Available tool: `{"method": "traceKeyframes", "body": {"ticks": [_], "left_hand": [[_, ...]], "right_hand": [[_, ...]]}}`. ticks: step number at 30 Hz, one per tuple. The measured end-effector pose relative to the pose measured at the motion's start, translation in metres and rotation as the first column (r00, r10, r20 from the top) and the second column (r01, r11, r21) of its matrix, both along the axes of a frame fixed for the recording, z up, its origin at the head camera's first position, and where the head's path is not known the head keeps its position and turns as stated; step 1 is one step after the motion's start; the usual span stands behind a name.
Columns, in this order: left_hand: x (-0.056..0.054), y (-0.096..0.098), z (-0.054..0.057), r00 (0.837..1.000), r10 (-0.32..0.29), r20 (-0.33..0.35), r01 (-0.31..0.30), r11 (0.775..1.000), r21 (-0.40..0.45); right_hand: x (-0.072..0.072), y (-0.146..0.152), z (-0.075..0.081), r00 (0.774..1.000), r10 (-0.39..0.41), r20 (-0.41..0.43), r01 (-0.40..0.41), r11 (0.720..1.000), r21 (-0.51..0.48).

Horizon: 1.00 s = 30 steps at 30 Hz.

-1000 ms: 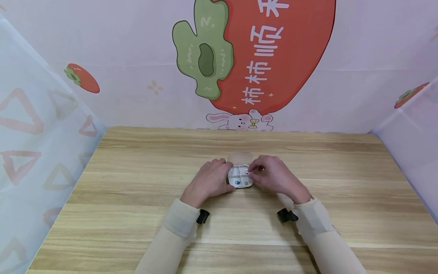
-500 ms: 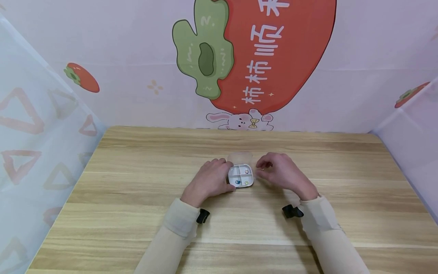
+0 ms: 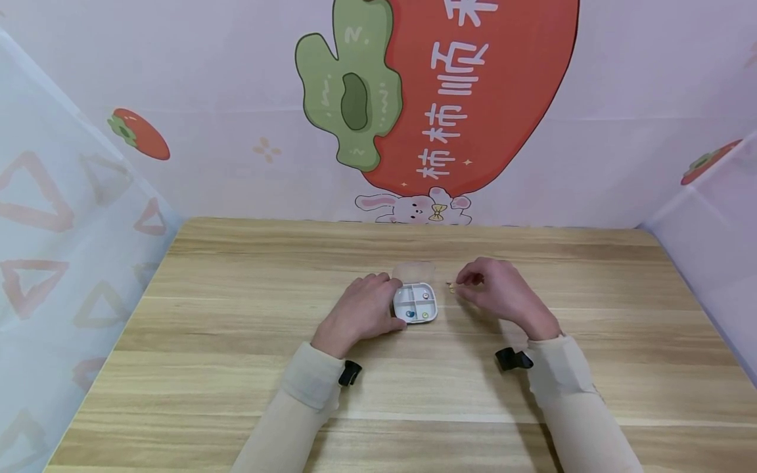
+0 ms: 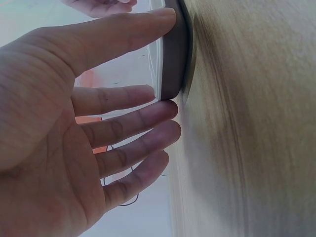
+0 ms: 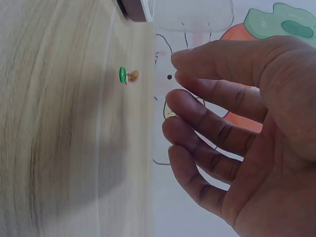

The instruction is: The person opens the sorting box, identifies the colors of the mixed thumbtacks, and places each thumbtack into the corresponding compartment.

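A small white pill box (image 3: 405, 295) with divided compartments sits on the table, its clear lid (image 3: 414, 270) tipped back away from me. Small coloured pieces lie in some compartments, a blue one (image 3: 411, 314) among them. My left hand (image 3: 362, 309) holds the box at its left side, thumb on the near edge and index finger on the far edge. To the right of the box is my right hand (image 3: 503, 292), fingers bent loosely with nothing visible between them. Near its fingertips lie tiny pieces, a green disc (image 5: 123, 74) and a gold bit (image 5: 133, 76).
The light wood tabletop (image 3: 236, 394) reaches back to a printed wall cloth (image 3: 236, 164). Side cloths border it left and right. Black clips (image 3: 350, 373) show at both wrists.
My right hand has moved from the box out to the right, and small gold pieces now show by its fingertips. The left hand and the box stay in place.
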<state>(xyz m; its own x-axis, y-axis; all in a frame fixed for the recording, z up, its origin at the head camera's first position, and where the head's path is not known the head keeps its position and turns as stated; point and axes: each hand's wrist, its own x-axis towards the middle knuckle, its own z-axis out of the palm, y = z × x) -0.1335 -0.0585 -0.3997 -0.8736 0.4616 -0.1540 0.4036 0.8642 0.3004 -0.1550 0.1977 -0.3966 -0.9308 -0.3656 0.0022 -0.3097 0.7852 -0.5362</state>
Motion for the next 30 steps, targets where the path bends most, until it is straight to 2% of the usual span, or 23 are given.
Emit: {"method": "traceKeyframes", "body": {"ticks": [5,16,30], "left_hand": [[0.0,0.0,0.0,1.0,0.003,0.0,-0.003,1.0,0.003],[0.0,0.0,0.0,1.0,0.002,0.003,-0.002,1.0,0.002],[0.001,0.0,0.0,1.0,0.0,0.001,0.0,1.0,0.009]], "right_hand": [[-0.002,0.005,-0.001,1.0,-0.006,-0.026,0.006,1.0,0.016],[-0.004,0.005,-0.008,1.0,-0.008,-0.028,0.008,1.0,0.022],[-0.003,-0.005,-0.014,1.0,-0.011,0.004,0.011,0.999,0.053]]}}
